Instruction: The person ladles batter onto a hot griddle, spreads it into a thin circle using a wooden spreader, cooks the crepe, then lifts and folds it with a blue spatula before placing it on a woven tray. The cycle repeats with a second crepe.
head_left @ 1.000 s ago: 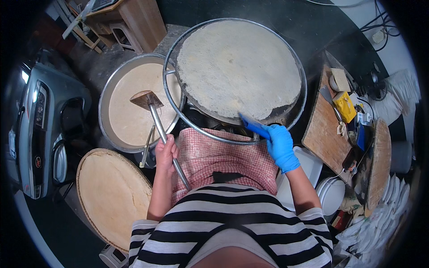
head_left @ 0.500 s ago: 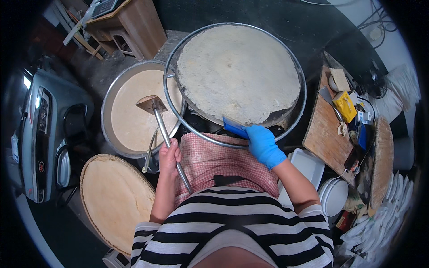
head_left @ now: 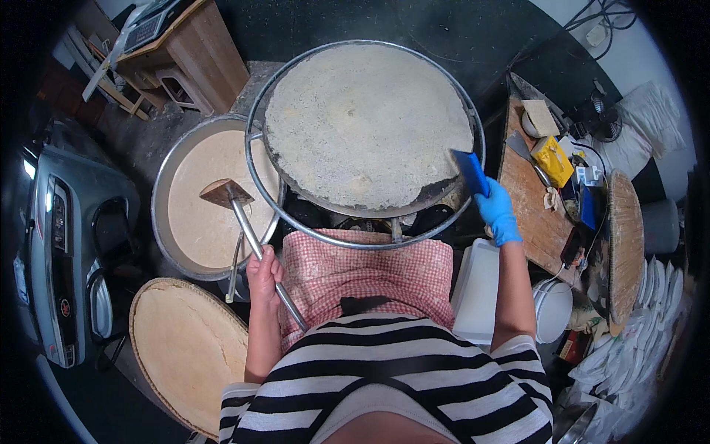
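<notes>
My left hand [head_left: 264, 272] is closed around the metal handle of a batter spreader [head_left: 248, 231]. Its flat wooden head [head_left: 225, 192] is over the wide metal pot [head_left: 158, 214] of pale batter [head_left: 203, 226]. My right hand [head_left: 498, 215], in a blue glove, grips a blue scraper [head_left: 471, 174] at the right side of the round griddle [head_left: 441, 194]. A thin, pale layer of batter [head_left: 366, 126] covers most of the griddle, with a ragged dark gap at its lower right edge. A metal ring [head_left: 325, 236] surrounds the griddle.
A round tray [head_left: 134, 337] bearing a large thin pancake [head_left: 188, 344] is at lower left. On the right, a wooden board [head_left: 529, 211] holds a yellow packet [head_left: 552, 160] and tools. White tubs [head_left: 475, 296] sit beneath my right arm. A chair [head_left: 111, 229] is left of the pot.
My right hand has carried the scraper from the griddle's front edge out to its right side. The left hand still grips the spreader over the pot. The whole view has shifted slightly.
</notes>
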`<control>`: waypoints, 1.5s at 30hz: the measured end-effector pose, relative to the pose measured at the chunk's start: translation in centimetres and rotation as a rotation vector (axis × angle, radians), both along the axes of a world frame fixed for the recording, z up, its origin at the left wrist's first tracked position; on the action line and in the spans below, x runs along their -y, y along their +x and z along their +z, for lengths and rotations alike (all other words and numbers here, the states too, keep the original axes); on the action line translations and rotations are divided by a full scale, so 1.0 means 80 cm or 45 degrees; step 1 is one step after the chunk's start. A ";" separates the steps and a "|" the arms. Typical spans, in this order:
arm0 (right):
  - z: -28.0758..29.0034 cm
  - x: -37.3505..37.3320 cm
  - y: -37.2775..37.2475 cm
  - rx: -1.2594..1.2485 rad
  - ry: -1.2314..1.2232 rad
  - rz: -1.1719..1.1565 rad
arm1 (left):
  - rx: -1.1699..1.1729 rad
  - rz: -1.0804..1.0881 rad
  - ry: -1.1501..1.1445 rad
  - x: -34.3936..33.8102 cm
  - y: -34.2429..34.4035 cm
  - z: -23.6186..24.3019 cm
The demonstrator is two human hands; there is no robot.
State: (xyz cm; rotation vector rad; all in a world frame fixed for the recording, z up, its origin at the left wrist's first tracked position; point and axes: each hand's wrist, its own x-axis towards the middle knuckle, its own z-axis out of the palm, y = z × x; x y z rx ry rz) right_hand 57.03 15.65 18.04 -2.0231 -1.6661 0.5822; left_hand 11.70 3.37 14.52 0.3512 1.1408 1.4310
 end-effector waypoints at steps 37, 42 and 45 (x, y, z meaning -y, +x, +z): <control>-0.009 -0.211 -0.297 0.291 0.155 0.962 | -0.013 0.124 -0.085 -0.004 -0.018 -0.013; -0.015 -0.303 -0.358 0.399 0.188 1.002 | -0.035 0.211 -0.169 0.001 -0.029 -0.020; -0.018 -0.318 -0.371 0.510 0.114 1.045 | -0.012 0.247 -0.173 0.001 -0.033 -0.024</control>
